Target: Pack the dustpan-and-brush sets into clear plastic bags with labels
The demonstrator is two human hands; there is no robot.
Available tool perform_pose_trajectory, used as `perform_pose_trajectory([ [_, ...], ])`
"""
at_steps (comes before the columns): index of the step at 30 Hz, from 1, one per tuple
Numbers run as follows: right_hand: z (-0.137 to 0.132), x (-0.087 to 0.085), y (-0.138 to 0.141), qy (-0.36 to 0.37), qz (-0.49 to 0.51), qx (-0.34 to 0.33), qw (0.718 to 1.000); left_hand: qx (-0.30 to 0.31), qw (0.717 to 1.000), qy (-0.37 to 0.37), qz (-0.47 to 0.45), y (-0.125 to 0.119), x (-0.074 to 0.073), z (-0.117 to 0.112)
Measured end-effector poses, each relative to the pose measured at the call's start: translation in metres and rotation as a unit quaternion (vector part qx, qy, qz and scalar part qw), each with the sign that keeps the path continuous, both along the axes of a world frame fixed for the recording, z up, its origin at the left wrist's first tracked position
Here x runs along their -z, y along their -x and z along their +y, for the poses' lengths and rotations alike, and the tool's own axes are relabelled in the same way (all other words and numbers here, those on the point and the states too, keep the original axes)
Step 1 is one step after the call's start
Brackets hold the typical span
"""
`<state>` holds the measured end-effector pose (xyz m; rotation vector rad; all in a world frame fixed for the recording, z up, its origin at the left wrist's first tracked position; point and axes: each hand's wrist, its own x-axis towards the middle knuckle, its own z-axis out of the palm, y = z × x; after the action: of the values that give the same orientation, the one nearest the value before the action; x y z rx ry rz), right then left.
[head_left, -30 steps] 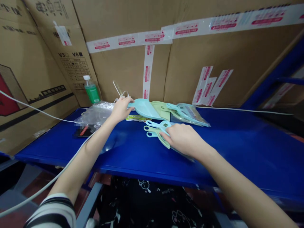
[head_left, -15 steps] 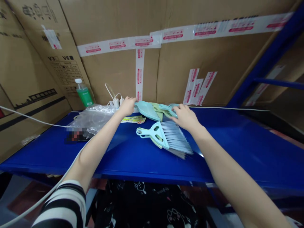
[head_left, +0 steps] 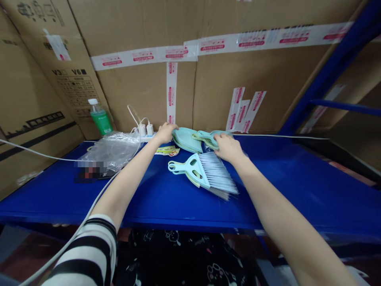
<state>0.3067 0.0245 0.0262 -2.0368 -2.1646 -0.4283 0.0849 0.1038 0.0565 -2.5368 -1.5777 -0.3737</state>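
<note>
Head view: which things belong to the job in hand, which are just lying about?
Likely part of the job:
- stacked dustpans
- front brushes, pale blue over green
- blue and green handled pieces behind them

Apparently just lying about:
- green-labelled bottle
- clear plastic
- yellow strip
- white plugs

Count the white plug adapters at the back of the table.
2: the left adapter and the right adapter, side by side at the white power strip. More may be hidden behind the left hand.
</note>
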Motion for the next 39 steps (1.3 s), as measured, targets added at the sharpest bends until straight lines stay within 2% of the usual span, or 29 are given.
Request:
perform_pose_trajectory([
  [5,-0.001,-0.001,-0.002,-0.002,0.000,-0.003,1.000,-0.018,0.999,-0.036,-0.007,-0.009,0.011,-0.003],
  [9,0.004,0.000,-0.010,0.000,0.053,-0.015,0.998,-0.031,0.998,-0.063,-0.002,-0.011,0.019,-0.006],
  [13,0.010,0.004,-0.020,-0.014,0.103,-0.031,0.994,-0.035,0.997,-0.067,0.018,-0.010,0.020,-0.009],
  [18,0.011,0.009,-0.018,-0.024,0.106,-0.006,0.994,-0.035,0.995,-0.086,0.029,-0.004,0.020,-0.017],
  [24,0.006,0.005,-0.010,0.022,0.051,0.026,0.998,-0.003,0.995,-0.095,0.035,-0.001,0.025,-0.042],
  [30,0.004,0.001,-0.007,0.043,0.025,0.024,0.998,0.047,0.994,-0.089,0.045,0.004,0.024,-0.081],
  [35,0.004,-0.001,-0.005,0.039,0.012,0.010,0.999,0.066,0.992,-0.103,0.042,0.025,0.028,-0.108],
  [39,-0.001,-0.006,-0.003,0.006,0.011,0.000,1.000,0.044,0.996,-0.077,-0.023,0.044,0.032,-0.109],
])
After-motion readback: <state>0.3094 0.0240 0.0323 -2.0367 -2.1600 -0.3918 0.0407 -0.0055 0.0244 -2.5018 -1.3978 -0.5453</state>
